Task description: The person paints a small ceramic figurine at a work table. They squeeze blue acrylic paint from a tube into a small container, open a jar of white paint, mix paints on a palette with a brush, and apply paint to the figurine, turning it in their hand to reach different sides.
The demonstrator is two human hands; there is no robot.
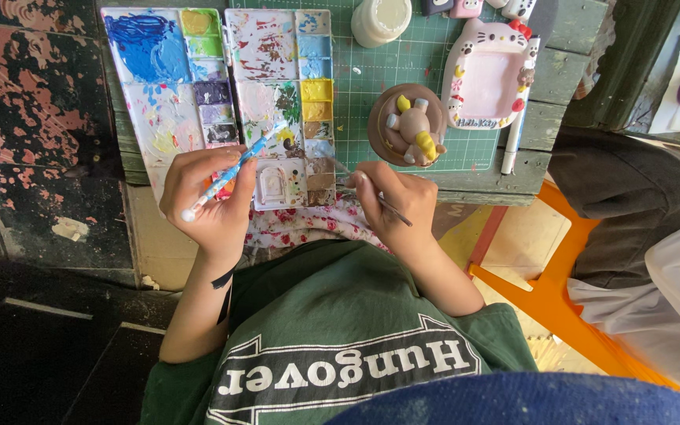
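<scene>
My left hand (206, 201) is closed around a blue and white paintbrush (230, 173) that slants up toward the paint palettes. Its fingertips rest against a small white plaster piece (274, 186) with an arched relief, at the table's near edge. My right hand (393, 203) pinches a thin dark-handled brush (371, 193). The thin brush's tip points left, toward the plaster piece and the lower wells of the middle palette (271, 79). A brown round figurine with a pale bunny on top (408, 124) stands just beyond my right hand.
A second white palette smeared with blue (159, 75) lies at the left on the wooden table. A green cutting mat (371, 67) holds a white jar (380, 19) and a pink cat-shaped frame (488, 75), with a white pen (515, 130) beside it. Another person's legs (631, 189) and an orange stool (545, 275) are at the right.
</scene>
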